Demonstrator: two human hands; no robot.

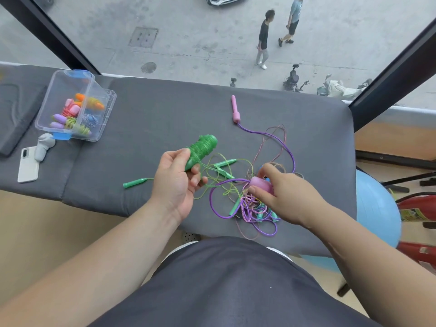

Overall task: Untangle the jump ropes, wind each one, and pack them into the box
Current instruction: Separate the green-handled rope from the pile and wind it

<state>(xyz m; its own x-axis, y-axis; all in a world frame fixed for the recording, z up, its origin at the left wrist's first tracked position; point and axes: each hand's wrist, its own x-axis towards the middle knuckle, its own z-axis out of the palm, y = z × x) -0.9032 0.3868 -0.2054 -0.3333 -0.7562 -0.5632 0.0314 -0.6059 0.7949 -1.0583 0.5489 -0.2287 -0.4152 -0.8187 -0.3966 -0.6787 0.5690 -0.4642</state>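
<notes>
**Gripping a wound green rope (203, 149) beside the tangle (247, 206)**

The left hand (175, 182) curls its fingers and thumb round the lower end of the wound green rope and holds it tilted above the grey padded surface (165, 109). A thin green cord trails from the bundle toward the tangle. The right hand (285, 197) pinches a pink handle (259, 184) between thumb and forefinger at the top of the tangle. Its other fingers are hidden behind the hand.

The tangle lies on the padded surface just in front of the person, right of centre. It is made of purple, pale green and pink braided cords crossing one another, with teal handles among them. A purple cord (278, 142) runs from it up to a 2nd pink handle (235, 109), which lies well apart near the far edge. 1 loose green handle (133, 183) lies left of the left hand, and 2 more (224, 163) lie just beside the tangle's upper left.

The clear box (109, 97), with blue latches, stands at the far left of the surface. It holds wound ropes in orange, pink, purple, yellow-green and blue-and-white. A white phone (27, 165) lies near it, with a grey object (44, 145) touching the phone's top. A blue ball (375, 208) sits on the floor to the right.
</notes>
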